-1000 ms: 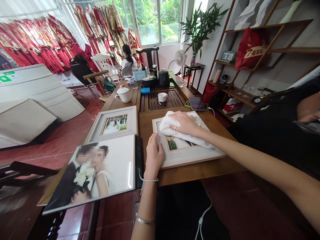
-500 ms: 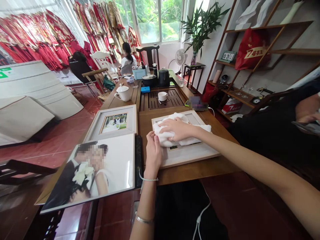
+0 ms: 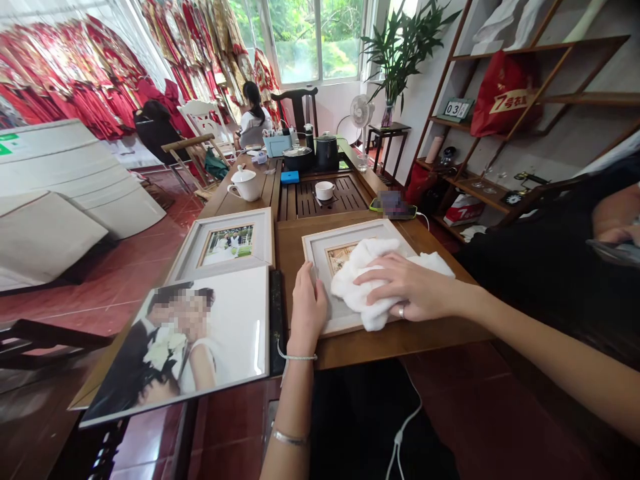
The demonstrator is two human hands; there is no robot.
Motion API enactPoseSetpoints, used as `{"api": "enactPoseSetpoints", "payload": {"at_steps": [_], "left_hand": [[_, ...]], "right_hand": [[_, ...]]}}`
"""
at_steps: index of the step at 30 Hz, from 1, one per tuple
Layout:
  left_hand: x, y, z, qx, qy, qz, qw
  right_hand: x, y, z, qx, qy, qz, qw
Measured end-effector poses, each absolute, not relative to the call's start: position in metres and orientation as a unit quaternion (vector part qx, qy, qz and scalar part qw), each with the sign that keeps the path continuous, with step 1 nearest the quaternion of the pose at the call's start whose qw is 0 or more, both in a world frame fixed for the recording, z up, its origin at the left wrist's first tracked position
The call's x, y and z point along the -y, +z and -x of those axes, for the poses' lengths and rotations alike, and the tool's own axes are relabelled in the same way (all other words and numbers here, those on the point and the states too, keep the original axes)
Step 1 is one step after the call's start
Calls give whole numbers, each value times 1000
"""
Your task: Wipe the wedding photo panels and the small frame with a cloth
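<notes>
A light-wood picture frame [image 3: 320, 248] with a pale mat lies flat on the wooden table in front of me. My left hand [image 3: 309, 303] holds its left edge, fingers along the outer side and thumb at the rim. A bunched white cloth [image 3: 367, 270] is under my right hand [image 3: 417, 288], whose fingers press it onto the right half of the frame. The cloth covers part of the small inset picture [image 3: 340, 259]. To the left lies a second picture frame [image 3: 187, 250] with an outdoor photo, partly beneath a large couple portrait [image 3: 240, 313].
A tea tray [image 3: 345, 200] with a white cup [image 3: 325, 191] lies beyond the frame, beside a lidded white mug [image 3: 244, 185]. A phone [image 3: 395, 205] with a cable is at the table's right. One person [image 3: 253, 117] sits at the far end; another's arm [image 3: 617, 213] shows at right.
My right hand has moved the cloth rightward and toward me across the frame, uncovering part of the inset picture. My left hand stays at the left edge.
</notes>
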State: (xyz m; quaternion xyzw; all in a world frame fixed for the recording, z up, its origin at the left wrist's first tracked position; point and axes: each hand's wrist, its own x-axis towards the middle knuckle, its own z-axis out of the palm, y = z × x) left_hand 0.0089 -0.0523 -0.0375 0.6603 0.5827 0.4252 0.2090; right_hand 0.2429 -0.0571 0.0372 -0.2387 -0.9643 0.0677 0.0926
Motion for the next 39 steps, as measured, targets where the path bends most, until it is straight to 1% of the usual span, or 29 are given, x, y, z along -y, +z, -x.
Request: {"api": "enactPoseSetpoints", "payload": {"at_steps": [4,8,11,14,16,18,22,26,30,39], "left_hand": [[52,-38,-8,-583,419,-666,205],[52,-39,-8,-575,425,-668,207],[51,-40,-7,-575,427,-666,208],[50,-41,-8,-576,424,-668,205],[50,-41,-8,-574,424,-670,205],[50,-42,-8,-572,428,-668,207],[50,-43,-9,-562,447,-660,218],[50,-45,-10,-551,468,-647,241],[48,-47,-11,-530,499,-629,272],[49,-42,-8,-549,501,-582,330]], "right_hand": [[47,26,-275,941,-14,324,98],[21,18,-291,886,-66,434,146],[-9,16,-283,840,-75,512,165],[-41,19,-262,803,-64,574,148],[-59,21,-245,799,-53,582,139],[-72,25,-226,819,-35,560,122],[-83,32,-186,884,5,463,66],[-84,35,-150,914,22,402,42],[-80,35,-140,932,28,359,34],[-36,28,-173,961,68,261,64]]}}
